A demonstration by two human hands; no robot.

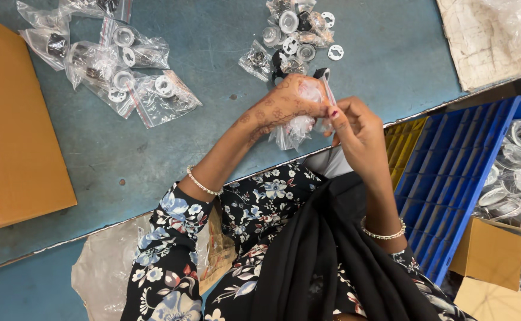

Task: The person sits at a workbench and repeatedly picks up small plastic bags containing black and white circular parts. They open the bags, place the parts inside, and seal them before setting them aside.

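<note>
Filled bags [126, 71] left on the table [213, 137], loose parts [293, 35] behind, crate [445, 178] right.

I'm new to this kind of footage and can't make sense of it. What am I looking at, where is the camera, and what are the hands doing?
There is no machine here: a person works with two bare hands, and the one picture comes from a camera on their head, looking down. The left hand and right hand together hold a small clear plastic bag just above a blue-green table. On the table lie filled clear bags with round white and dark parts, and a loose pile of parts. A brown cardboard box sits at the left of the picture, a blue crate with clear packets at the right. What is inside the held bag is too hidden to tell.
</note>
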